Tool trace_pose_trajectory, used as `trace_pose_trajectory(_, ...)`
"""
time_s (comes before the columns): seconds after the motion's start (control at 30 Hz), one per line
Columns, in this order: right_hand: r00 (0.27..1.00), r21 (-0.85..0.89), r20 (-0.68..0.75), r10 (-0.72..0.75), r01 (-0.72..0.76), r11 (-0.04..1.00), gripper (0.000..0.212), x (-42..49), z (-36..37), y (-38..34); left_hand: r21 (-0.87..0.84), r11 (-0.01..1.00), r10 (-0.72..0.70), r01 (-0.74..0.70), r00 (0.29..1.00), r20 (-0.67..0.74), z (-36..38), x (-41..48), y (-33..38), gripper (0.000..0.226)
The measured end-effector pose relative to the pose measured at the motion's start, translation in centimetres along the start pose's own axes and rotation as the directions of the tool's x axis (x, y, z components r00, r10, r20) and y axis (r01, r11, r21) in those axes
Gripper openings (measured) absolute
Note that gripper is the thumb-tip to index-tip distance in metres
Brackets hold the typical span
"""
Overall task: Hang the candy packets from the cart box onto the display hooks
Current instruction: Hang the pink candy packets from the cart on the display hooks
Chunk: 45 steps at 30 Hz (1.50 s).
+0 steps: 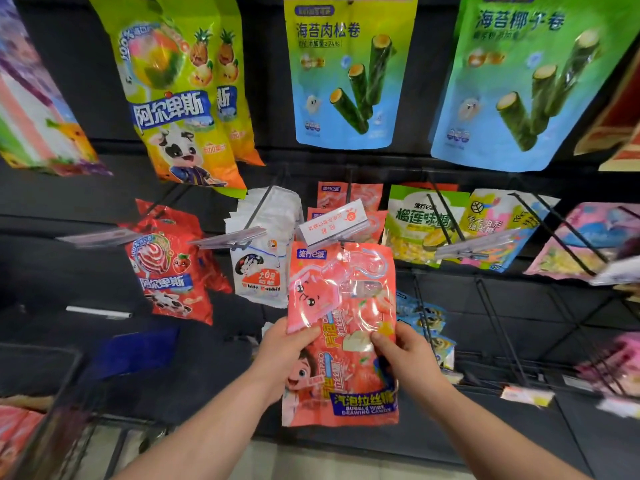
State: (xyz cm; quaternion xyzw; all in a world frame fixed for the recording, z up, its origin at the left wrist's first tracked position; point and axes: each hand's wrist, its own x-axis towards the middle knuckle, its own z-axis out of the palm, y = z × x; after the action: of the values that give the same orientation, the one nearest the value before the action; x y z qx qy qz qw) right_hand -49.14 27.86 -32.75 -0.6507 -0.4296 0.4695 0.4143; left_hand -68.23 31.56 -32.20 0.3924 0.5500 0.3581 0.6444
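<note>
Pink glossy plastic candy packet (341, 327): upright, long axis vertical, printed face outward, header at the tip of the black wire display hook (350, 188) under its white price tag (334, 225). The hang-hole is hidden, so threading cannot be told. Left hand (287, 348) and right hand (405, 355) pinch the packet's side edges, thumbs in front. Cardboard cart box (27, 400): blurred and cut off at the lower left.

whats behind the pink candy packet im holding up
Behind the held packet, more pink packets hang past the white price label; blue packets peek out at its right edge. The hook tip and anything directly behind are covered.
</note>
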Motion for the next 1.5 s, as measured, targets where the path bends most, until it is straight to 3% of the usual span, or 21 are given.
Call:
trace_pose_trajectory(0.3, 1.0, -0.052, -0.019, 0.018, -0.019, 0.998, 0.014, 0.9, 0.1, 0.4, 0.004, 1.0, -0.024, 0.024, 1.0, -0.012, -0.2, 1.4, -0.1, 0.021)
trace_pose_trajectory(0.63, 0.991, -0.046, -0.078, 0.108, -0.112, 0.993, 0.016, 4.8, 0.4, -0.4, 0.195, 0.981, 0.019, -0.007, 0.998, -0.06, 0.4, 5.7, 1.3, 0.027)
trace_pose_trajectory(0.83, 0.978, -0.121, -0.154, 0.138, -0.158, 0.98, 0.01, 8.3, 0.7, -0.8, 0.395, 0.917, 0.091, -0.052, 0.993, -0.08, 0.9, 9.5, 2.1, 0.026)
trace_pose_trajectory(1.13, 0.964, -0.291, -0.198, 0.178, -0.231, 0.928, 0.03, 13.1, 1.0, -1.0, 0.693, 0.72, 0.136, -0.028, 0.986, -0.101, 1.3, 14.3, 3.2, 0.04)
trace_pose_trajectory(1.4, 0.971, -0.406, -0.174, 0.162, -0.22, 0.887, 0.038, 14.4, 0.9, -1.2, 0.662, 0.748, 0.154, -0.047, 0.983, -0.103, 1.6, 16.0, 3.0, 0.032)
trace_pose_trajectory(1.5, 0.977, -0.482, -0.144, 0.16, -0.21, 0.851, 0.049, 13.7, 0.4, -1.5, 0.663, 0.748, 0.161, -0.03, 0.977, -0.138, 1.8, 15.9, 3.0, 0.039)
